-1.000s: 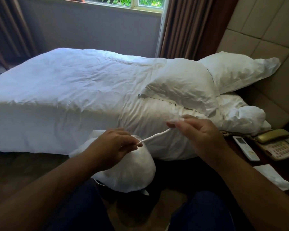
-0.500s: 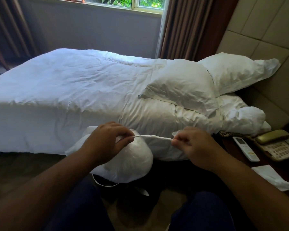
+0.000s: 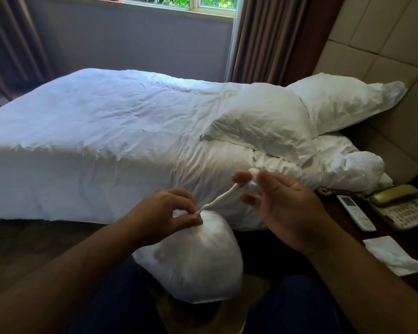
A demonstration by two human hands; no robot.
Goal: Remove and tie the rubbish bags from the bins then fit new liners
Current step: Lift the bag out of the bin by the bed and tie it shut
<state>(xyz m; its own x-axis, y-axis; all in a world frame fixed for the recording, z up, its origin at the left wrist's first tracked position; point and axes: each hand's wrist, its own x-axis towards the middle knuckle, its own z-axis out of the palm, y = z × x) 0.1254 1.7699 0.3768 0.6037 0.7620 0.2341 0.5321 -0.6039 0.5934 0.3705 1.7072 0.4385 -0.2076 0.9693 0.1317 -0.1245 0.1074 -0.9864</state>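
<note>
We note the white bag (image 3: 196, 259), full and rounded, low before the bed (image 3: 106, 131); left hand (image 3: 164, 213) pinches the base of its twisted neck (image 3: 217, 201); right hand (image 3: 282, 208) grips the bunched end, higher up; remote (image 3: 356, 213) and phone (image 3: 405, 210) lie at right.

The beige push-button telephone (image 3: 403, 210) at the right is cut by the frame edge, its key labels illegible. The right hand (image 3: 290, 210) partly hides the bunched end of the white plastic rubbish bag (image 3: 198, 259).
</note>
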